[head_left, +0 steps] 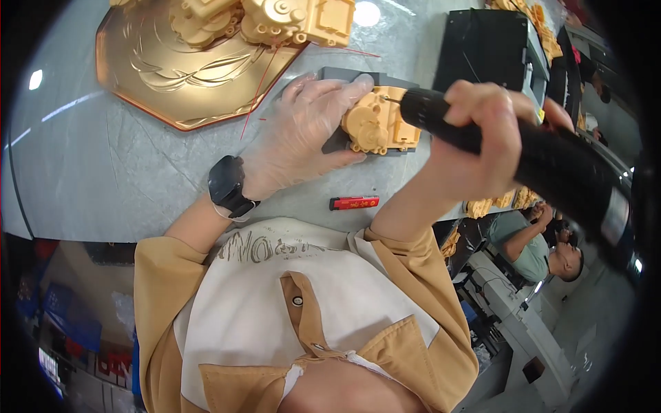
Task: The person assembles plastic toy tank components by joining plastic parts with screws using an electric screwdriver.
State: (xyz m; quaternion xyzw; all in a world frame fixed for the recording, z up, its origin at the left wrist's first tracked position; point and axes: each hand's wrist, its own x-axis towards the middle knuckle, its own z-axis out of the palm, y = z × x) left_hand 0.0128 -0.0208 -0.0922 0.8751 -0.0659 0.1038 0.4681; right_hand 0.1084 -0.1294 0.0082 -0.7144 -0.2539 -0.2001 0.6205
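A yellow-orange plastic housing [375, 124] with round bosses sits on a dark grey block [336, 72] on the grey table. My left hand [292, 134], in a clear thin glove, grips the housing from its left side, thumb at the near edge and fingers at the far edge. Wrapped around a thick black electric screwdriver [564, 162] is my bare right hand [489, 131]. The tool lies nearly level, and its thin bit reaches the top of the housing; whether a screw is under the tip is too small to tell.
At the far left, a gold octagonal tray [172, 103] carries several similar yellow housings [275, 20]. A red lighter [354, 203] lies near the table's front edge. Beyond my right hand stands a black box [475, 62]. Another person [520, 241] sits to the right, near more yellow parts [480, 208].
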